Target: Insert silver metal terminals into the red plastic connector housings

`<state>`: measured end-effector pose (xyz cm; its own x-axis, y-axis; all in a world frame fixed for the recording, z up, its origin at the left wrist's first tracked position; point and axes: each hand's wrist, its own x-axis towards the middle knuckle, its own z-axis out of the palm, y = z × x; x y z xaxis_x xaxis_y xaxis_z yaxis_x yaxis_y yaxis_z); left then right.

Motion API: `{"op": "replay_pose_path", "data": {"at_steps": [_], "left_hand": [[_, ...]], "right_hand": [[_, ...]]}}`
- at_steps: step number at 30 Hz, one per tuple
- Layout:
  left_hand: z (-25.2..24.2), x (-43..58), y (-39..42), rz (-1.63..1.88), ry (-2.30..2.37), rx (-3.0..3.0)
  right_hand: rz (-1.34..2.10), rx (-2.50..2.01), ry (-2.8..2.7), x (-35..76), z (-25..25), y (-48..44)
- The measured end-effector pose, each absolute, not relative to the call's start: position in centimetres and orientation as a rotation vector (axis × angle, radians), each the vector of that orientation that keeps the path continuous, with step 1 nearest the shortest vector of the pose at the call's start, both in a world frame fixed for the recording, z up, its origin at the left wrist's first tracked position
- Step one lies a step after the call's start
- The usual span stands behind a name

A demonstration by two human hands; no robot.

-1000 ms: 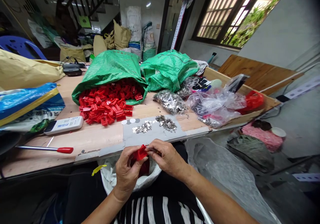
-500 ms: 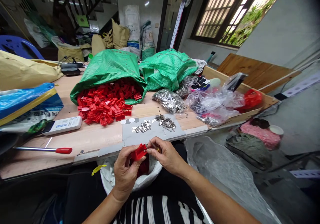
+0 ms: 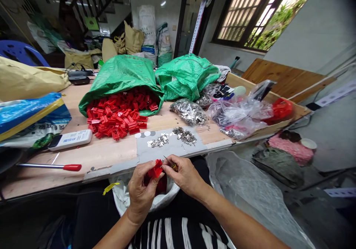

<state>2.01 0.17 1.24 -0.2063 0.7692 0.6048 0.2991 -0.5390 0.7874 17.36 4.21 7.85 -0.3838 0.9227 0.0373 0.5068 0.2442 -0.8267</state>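
Note:
My left hand [image 3: 141, 184] is closed around a red plastic part [image 3: 156, 169], its open hollow side facing up and right. Close beside it, the fingers of my right hand [image 3: 180, 170] grip a small pointed tool [image 3: 174, 166] with a thin metal shaft and a yellow-brown handle. My right fingertips are at the part's right end; whether they also pinch a small metal piece cannot be made out. Below both hands is a white bag [image 3: 119, 194] with red parts inside. Small silver metal pieces [image 3: 158, 140] and darker ones [image 3: 184, 136] lie in two heaps on a grey sheet [image 3: 141, 150].
Red parts [image 3: 116, 121] spill from a green sack [image 3: 122, 69] on the table. A bag of metal pieces [image 3: 189, 112] and a wooden tray [image 3: 297, 112] of plastic bags stand right. A red-handled rod [image 3: 50, 166] lies left. Clear plastic sheeting [image 3: 244, 189] hangs at the right.
My right hand has turned the pointed tool slightly, and more of its handle shows. The red part has tilted a little in my left hand. The view has shifted slightly.

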Motion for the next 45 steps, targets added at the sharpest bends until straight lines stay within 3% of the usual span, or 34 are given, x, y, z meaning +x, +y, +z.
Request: {"op": "replay_pose_path", "data": {"at_steps": [26, 31, 37, 45], "left_hand": [[0.8, 1.3, 0.4, 1.760, 1.334, 1.848], [0.9, 1.6, 0.4, 1.692, 1.349, 1.454], [1.5, 2.2, 0.4, 1.358, 1.089, 0.936], [1.4, 2.7, 0.4, 1.260, 1.069, 0.678]], "right_hand": [[1.409, -1.414, -1.694, 17.0, 6.6, 5.6], [1.334, -1.431, -1.714, 18.0, 7.3, 5.8], [1.277, -1.387, -1.759, 18.4, 7.9, 5.4], [1.122, -1.421, -1.858, 17.9, 8.4, 4.0]]}}
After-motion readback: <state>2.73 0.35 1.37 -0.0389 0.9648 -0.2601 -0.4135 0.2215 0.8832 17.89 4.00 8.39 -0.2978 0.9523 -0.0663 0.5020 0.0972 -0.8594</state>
